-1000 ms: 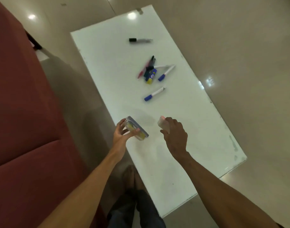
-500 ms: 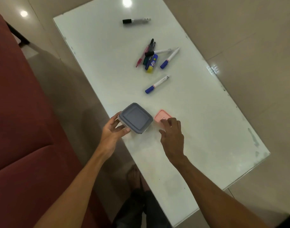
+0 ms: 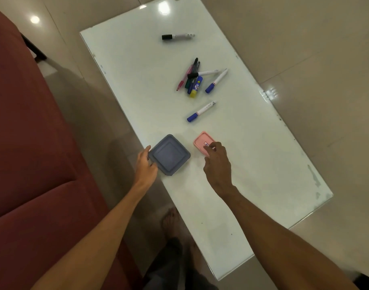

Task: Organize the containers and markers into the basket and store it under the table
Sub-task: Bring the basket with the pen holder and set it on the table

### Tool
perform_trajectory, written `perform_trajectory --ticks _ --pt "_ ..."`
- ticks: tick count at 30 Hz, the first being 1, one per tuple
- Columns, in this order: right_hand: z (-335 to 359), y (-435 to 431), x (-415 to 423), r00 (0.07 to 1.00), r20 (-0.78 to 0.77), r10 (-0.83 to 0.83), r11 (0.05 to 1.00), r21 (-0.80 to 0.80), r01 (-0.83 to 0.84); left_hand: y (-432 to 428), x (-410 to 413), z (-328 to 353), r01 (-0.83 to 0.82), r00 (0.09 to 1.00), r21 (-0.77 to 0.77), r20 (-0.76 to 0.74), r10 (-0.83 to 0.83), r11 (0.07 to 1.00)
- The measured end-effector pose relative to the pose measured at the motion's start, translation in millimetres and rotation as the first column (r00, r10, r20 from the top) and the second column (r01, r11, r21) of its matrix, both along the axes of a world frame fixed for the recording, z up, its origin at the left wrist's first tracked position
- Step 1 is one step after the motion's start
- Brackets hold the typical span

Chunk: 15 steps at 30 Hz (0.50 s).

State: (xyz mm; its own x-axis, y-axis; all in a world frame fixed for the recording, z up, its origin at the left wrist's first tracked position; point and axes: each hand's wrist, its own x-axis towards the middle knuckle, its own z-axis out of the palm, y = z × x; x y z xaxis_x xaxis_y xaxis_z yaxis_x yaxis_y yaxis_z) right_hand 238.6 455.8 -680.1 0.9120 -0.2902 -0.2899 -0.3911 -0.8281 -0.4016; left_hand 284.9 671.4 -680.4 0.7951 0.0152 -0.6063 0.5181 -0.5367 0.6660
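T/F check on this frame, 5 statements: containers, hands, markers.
1. The grey container sits at the table's near-left edge with its lid on. True.
2. The right hand touches the pink container. True.
3. The left hand holds a marker. False: it rests against the grey container.
4. A black-capped marker lies alone at the far end. True.
5. The basket stands on the table. False: no basket is in view.
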Motion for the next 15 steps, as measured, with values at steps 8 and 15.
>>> perform_trajectory --ticks 8,15 --pt "51 -30 -30 0.991 0.131 -0.004 0.992 0.129 -0.013 -35 -25 52 -0.092 0.983 0.101 0.169 0.074 0.991" --pt "107 -122 -98 0.992 0.126 -0.019 0.971 0.239 -0.012 -132 -82 103 0.062 0.980 0.064 0.187 -0.073 0.996"
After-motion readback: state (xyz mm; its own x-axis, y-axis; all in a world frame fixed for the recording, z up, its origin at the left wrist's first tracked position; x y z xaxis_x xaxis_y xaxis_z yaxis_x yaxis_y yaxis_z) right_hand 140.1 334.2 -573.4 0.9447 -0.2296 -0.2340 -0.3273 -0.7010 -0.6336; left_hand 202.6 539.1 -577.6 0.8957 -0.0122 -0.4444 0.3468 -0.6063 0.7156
